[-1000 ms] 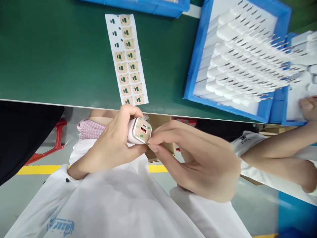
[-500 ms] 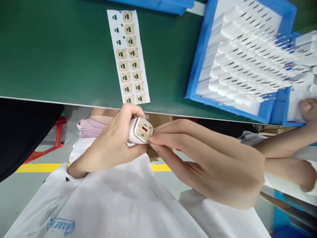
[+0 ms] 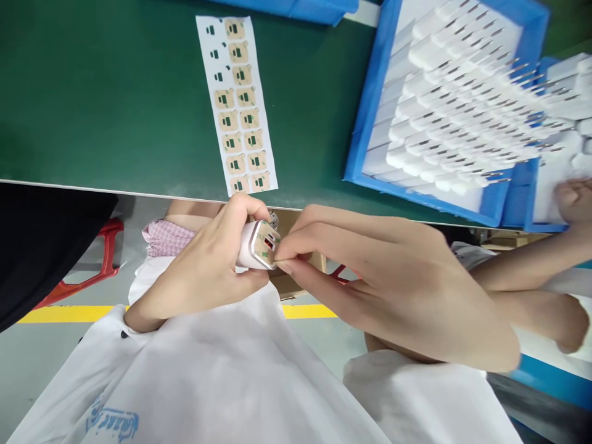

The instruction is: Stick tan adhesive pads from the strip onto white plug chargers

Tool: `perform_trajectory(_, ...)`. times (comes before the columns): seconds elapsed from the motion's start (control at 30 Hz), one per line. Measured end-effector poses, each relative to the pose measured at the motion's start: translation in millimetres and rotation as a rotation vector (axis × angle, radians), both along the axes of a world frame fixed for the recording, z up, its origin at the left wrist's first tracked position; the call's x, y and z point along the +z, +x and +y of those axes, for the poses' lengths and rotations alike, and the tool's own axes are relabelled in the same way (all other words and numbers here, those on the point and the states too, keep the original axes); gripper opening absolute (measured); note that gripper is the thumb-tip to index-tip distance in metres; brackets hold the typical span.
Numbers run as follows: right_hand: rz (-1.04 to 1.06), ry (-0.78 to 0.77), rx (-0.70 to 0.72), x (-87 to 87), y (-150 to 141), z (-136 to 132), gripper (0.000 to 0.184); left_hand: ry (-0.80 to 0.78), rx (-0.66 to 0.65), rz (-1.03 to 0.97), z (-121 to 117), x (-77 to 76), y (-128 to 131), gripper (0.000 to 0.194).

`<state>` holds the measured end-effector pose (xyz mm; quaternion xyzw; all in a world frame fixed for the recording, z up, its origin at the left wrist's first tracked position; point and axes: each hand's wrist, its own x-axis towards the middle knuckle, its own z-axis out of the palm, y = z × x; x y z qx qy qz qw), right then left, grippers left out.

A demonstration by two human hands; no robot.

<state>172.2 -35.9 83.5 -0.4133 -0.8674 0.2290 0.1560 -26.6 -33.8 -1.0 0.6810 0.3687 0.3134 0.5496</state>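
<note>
My left hand (image 3: 208, 259) is wrapped round a white wall charger (image 3: 246, 245), held just off the table's front edge. The charger's port end faces right, with a USB port showing red inside and a smaller slot beside it. A tan adhesive sticker (image 3: 265, 253) with green print covers that end, its cutouts around the ports. Thumb and fingertips of my right hand (image 3: 370, 277) are pinched together at the sticker's lower right corner. How much of the sticker edge lies between the fingertips is partly hidden.
A white sheet (image 3: 222, 139) bearing rows of tan stickers lies on the green table (image 3: 115, 98). To the right, a blue tray (image 3: 365, 135) holds many white chargers with metal pins (image 3: 439, 117). Another person's hand (image 3: 573, 200) rests at a further tray. A red stool (image 3: 108, 246) stands below left.
My right hand has shifted slightly, its back turning outward to the right, with the fingertips staying at the sticker's corner. My left hand and the charger have barely moved.
</note>
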Motion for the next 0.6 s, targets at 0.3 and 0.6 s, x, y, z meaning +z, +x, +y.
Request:
perform_trajectory(0.3,-0.031,0.023,0.035,-0.6,1,-1,0.021,0.091,-0.031,0.014,4,-3.1,1,0.053)
perform_trajectory(0.6,0.020,-0.051,0.054,-1.1,6,4,0.019,0.030,-0.139,-0.042,11,-2.6,2,0.050)
